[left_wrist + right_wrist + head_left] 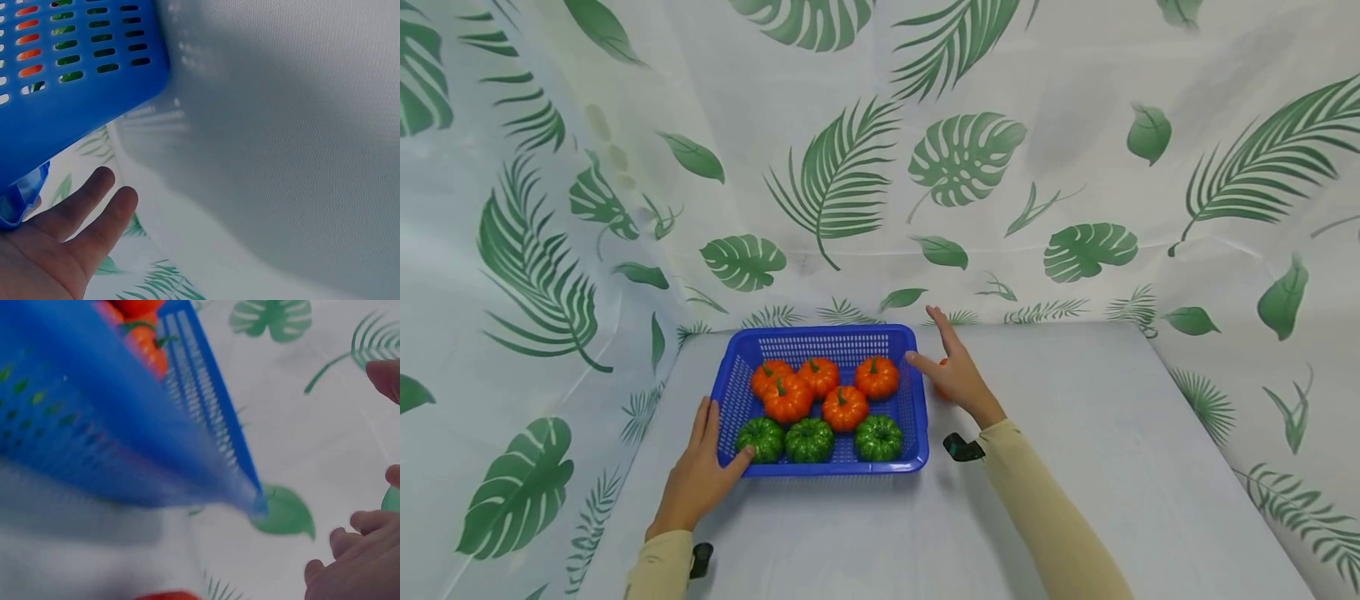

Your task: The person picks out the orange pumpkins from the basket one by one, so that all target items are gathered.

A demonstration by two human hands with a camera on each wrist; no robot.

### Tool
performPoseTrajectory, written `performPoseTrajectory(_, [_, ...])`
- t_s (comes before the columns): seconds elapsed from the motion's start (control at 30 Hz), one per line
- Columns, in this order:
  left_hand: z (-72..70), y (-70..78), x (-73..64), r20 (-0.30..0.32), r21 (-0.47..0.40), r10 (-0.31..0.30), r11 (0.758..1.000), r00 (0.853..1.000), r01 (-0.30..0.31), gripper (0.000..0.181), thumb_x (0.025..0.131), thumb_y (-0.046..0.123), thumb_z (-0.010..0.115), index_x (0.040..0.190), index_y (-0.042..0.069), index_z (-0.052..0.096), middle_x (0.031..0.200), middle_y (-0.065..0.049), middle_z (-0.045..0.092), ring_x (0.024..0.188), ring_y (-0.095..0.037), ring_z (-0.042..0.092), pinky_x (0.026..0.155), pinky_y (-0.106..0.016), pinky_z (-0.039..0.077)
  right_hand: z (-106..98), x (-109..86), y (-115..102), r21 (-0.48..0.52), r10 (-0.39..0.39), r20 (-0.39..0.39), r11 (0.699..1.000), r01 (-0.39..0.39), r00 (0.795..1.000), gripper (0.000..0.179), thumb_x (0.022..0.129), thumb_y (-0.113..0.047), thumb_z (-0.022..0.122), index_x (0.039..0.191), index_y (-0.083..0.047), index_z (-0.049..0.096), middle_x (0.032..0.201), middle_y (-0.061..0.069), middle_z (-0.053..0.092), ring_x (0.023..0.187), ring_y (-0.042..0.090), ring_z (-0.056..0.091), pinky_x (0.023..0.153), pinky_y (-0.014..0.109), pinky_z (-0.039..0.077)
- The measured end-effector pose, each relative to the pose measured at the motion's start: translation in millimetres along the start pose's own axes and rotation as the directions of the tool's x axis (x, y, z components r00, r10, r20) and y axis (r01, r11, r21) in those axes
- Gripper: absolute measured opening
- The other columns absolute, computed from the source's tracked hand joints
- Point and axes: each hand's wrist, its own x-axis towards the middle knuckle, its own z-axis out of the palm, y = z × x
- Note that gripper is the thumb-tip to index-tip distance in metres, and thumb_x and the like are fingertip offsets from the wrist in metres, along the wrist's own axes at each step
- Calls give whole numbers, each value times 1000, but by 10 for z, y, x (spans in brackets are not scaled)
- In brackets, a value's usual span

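A blue plastic basket (835, 469) holds several small orange pumpkins (787, 400) and three green ones (810, 440) in a row along its front. My left hand (698, 483) lies against the basket's left side, its thumb at the front-left corner of the rim. In the left wrist view two of its fingers (112, 219) are straight and spread, beside the basket wall (94, 106). By the right rim is my right hand (961, 379), fingers extended and thumb near the rim; the right wrist view shows these fingers (356, 550) apart from the basket. Behind this hand, partly hidden, sits another orange pumpkin (940, 392).
The basket stands on a white-covered table (1112, 450), near its back edge. A white sheet printed with green leaves (850, 75) hangs behind and along both sides. A small black device (962, 448) is at the right wrist, another (701, 560) at the left.
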Motion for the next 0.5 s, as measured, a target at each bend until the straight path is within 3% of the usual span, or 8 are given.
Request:
performPoseTrajectory(0.17, [5, -13, 4, 2, -8, -6, 1000, 1000, 6, 108, 103, 58, 63, 172, 5, -2, 179, -12, -10, 143, -58, 43, 105, -74, 44, 125, 42, -179, 27, 10, 65, 1000, -12, 998, 92, 99, -45, 73, 173, -28, 23, 179, 3, 16, 163, 33, 16, 127, 63, 19])
performPoseTrajectory(0.5, [16, -15, 10, -9, -23, -7, 1000, 1000, 7, 108, 103, 57, 64, 172, 5, -1, 179, -13, -7, 146, -57, 40, 108, -74, 42, 377, 114, -297, 103, -32, 170, 995, 15, 985, 91, 99, -48, 75, 172, -31, 24, 175, 7, 26, 160, 34, 25, 123, 67, 25])
